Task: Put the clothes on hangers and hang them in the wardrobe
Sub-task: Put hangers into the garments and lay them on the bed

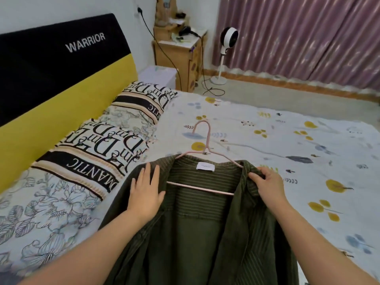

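A dark green striped shirt [195, 233] lies open on the bed, its collar pointing away from me. A pink hanger [202, 138] sits inside it, with the hook out past the collar and the bottom bar showing across the open front. My left hand [145, 192] rests flat on the shirt's left shoulder, fingers straight. My right hand [267, 182] pinches the collar fabric at the right shoulder, over the hanger's arm. No wardrobe is in view.
The bed [267, 136] has a floral sheet, and patterned pillows [98, 149] lie along a black and yellow headboard [61, 75]. Beyond the bed are a wooden nightstand [181, 52], a white standing fan [226, 44], trailing cables and pink curtains [308, 36].
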